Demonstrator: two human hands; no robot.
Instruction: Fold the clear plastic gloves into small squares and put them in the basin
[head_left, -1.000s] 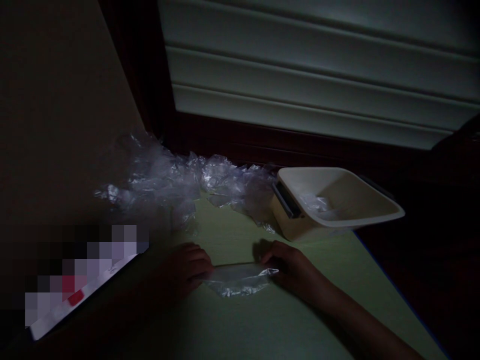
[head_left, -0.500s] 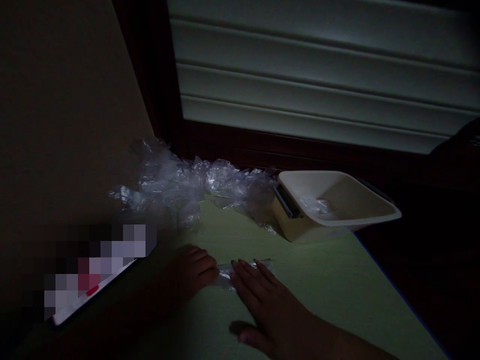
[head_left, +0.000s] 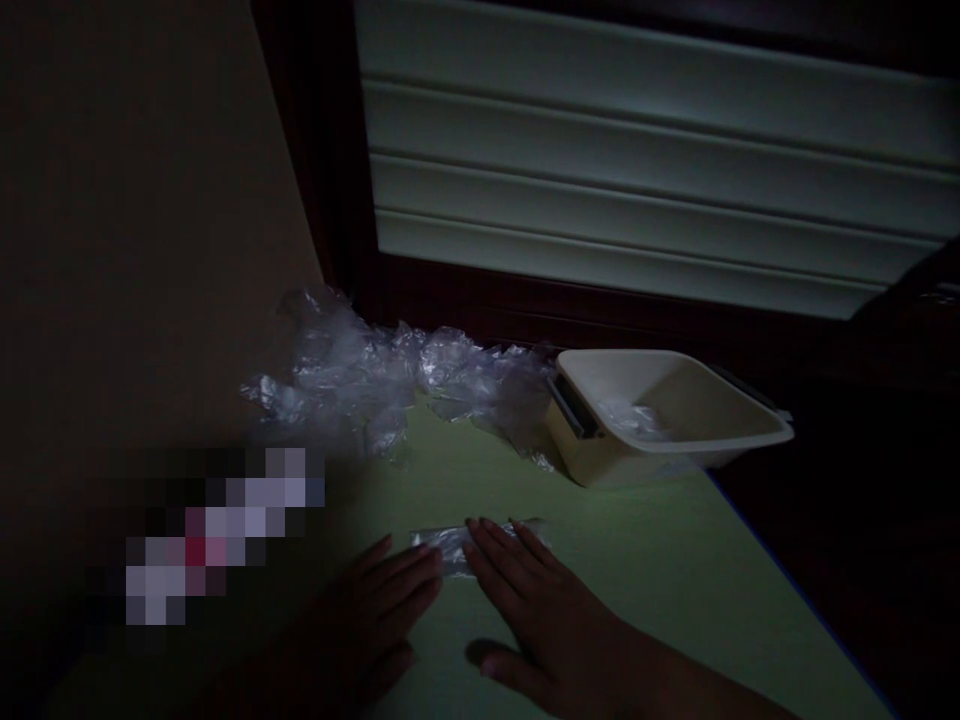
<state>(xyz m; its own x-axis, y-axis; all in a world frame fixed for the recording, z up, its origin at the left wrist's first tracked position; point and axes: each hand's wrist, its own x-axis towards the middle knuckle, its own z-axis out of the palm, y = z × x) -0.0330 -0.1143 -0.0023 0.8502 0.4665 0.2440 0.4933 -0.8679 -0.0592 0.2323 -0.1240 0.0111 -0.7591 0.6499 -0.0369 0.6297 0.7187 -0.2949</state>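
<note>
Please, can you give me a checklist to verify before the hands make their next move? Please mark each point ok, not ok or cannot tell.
1. Both the left hand and right hand open, fingers at the small clear plastic piece: ok.
2. Small clear plastic piece apart from the crumpled plastic pile: ok.
3. Container with its mouth uncovered: ok.
4. Container's base fully supported by the table: cannot tell, far side hidden.
5. Good lighting: not ok, the scene is dim.

Over my feed, I find no legible text, label, number or sign. The pixelated patch (head_left: 225, 530) at left is unreadable.
</note>
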